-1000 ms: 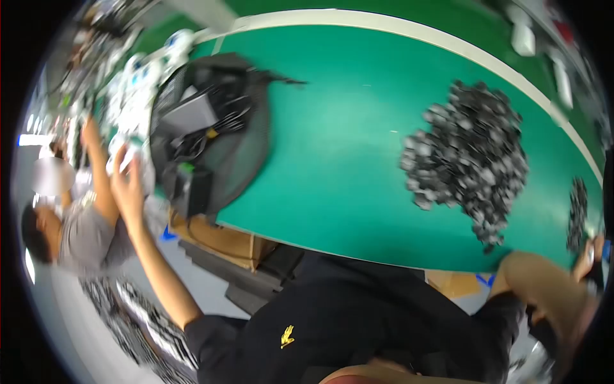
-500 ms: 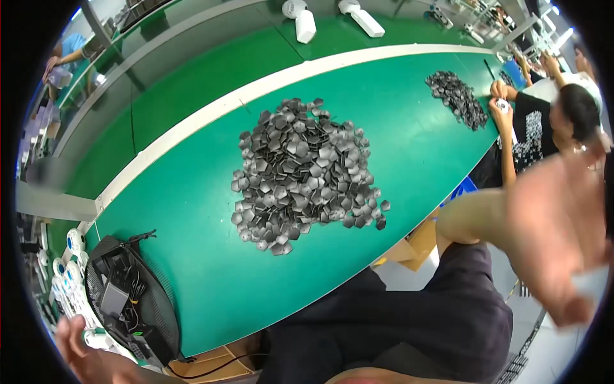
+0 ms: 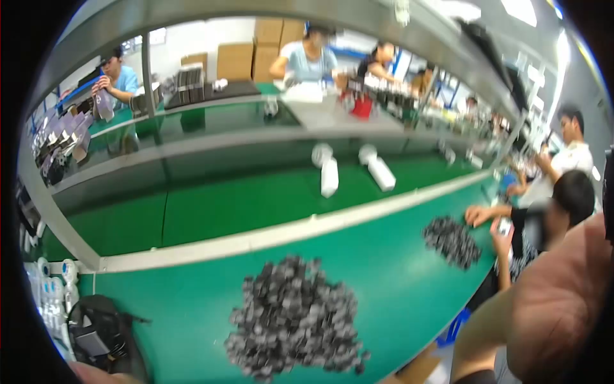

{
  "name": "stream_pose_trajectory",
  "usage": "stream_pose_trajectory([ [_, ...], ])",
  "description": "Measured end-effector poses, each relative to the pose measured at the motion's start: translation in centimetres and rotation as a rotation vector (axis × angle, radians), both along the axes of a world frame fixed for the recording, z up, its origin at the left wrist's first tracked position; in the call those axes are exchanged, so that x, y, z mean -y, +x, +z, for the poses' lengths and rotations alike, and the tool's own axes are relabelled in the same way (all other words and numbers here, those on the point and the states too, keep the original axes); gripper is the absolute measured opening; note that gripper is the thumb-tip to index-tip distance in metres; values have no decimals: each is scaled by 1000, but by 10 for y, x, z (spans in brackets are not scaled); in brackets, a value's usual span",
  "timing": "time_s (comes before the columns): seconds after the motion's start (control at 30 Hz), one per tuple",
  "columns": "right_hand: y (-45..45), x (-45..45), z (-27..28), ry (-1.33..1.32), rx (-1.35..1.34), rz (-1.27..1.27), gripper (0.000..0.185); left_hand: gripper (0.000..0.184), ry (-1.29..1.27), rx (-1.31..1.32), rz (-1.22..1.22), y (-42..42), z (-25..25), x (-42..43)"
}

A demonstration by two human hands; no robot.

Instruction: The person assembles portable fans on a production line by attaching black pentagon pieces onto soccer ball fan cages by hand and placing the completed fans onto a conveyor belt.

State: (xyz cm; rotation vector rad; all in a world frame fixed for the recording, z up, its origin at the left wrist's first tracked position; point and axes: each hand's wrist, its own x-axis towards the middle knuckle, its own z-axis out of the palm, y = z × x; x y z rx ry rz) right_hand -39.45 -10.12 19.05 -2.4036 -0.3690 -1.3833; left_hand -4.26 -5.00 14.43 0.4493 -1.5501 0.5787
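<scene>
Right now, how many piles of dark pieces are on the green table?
2. The large pile lies at the picture's lower middle; the small pile lies farther right, near a co-worker's hand. More may be hidden behind people at the table's far end.

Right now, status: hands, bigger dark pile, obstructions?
Right hand at right edge, palm showing; left hand barely in frame. Bigger dark-piece pile untouched on green tabletop. Black bag at left, not blocking.
</scene>
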Motion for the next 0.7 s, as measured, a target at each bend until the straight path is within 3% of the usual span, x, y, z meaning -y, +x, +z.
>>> stream_pose_trajectory([
  [0.13,61,-11,-6,523,-20,-134,17,50,356,-41,-214,3,-7,-20],
  [0.2,100,-7,-10,561,-23,-102,16,49,310,-50,-223,5,6,-10],
  [0.3,89,-29,-34,659,-27,-48,16,47,322,-68,-221,9,1,-14],
  [0.5,149,-73,-35,891,775,6,21,45,385,-155,-156,23,7,-37],
  [0.57,105,-1,-42,658,163,1072,32,44,296,-203,-121,30,7,-42],
  [0.6,67,26,-54,543,-56,1189,19,44,264,-223,-120,31,6,-42],
  [0.63,28,49,-52,646,-337,862,29,43,247,-242,-134,32,7,-41],
  [0.67,27,61,-95,776,238,152,37,43,247,-256,-166,25,13,-40],
  [0.7,33,120,-104,1050,293,326,32,39,330,-306,-237,29,20,-37],
])
